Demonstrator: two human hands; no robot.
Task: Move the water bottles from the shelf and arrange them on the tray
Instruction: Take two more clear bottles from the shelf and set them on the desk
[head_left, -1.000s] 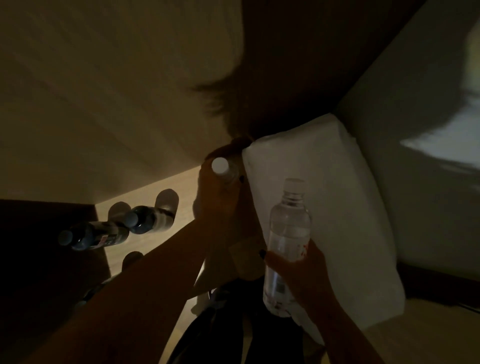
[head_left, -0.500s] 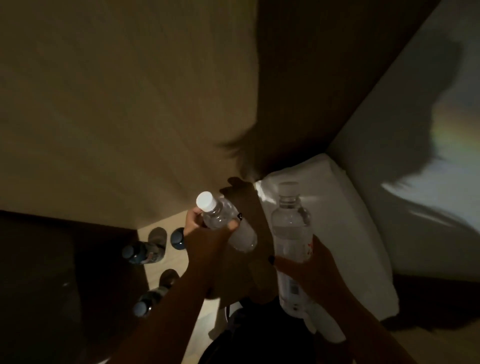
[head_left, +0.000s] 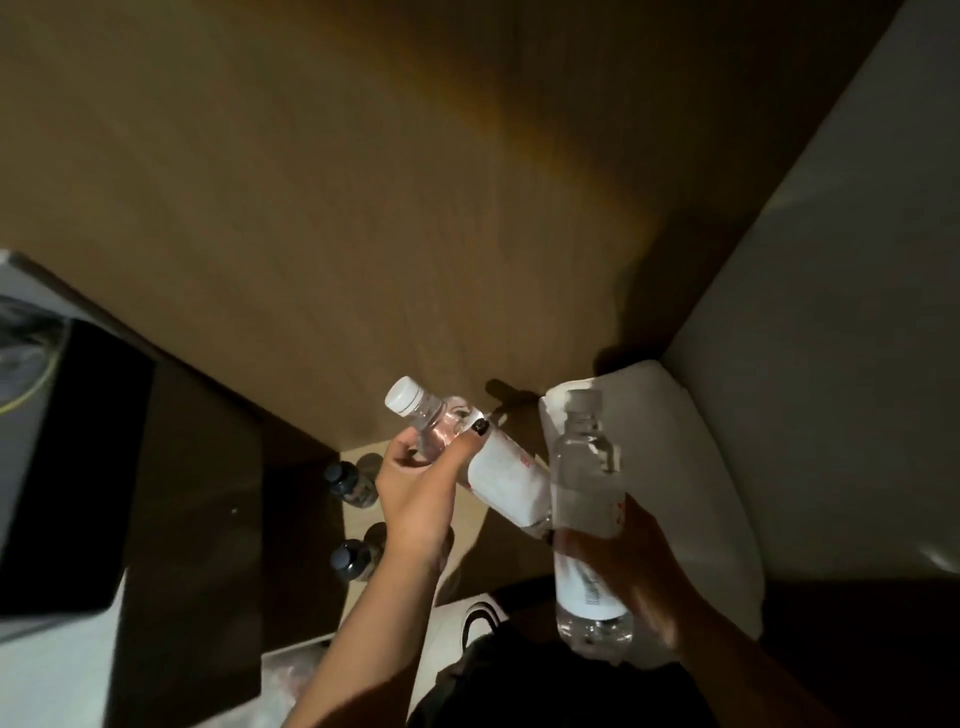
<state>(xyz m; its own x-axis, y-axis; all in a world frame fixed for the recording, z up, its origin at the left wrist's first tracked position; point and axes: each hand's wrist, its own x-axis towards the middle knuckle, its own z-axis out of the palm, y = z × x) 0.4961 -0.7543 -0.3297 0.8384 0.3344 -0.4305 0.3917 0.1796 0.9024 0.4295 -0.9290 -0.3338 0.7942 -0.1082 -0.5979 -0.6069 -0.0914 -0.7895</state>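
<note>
My left hand grips a clear water bottle with a white cap and white label, tilted with its cap up to the left. My right hand holds a second clear water bottle upright by its lower half, cap at the top. The two bottles nearly touch near the middle of the view. Two dark-capped bottles stand on the light wooden shelf below my left hand. No tray shows clearly.
A large brown wooden panel fills the upper view. A white cushion-like block lies to the right against a pale wall. A dark box sits at left. A bag with a dark handle is below.
My left hand has lifted its bottle off the shelf and brought it back toward me, tilted, beside the right-hand bottle. The view has swung left and down, revealing the dark box.
</note>
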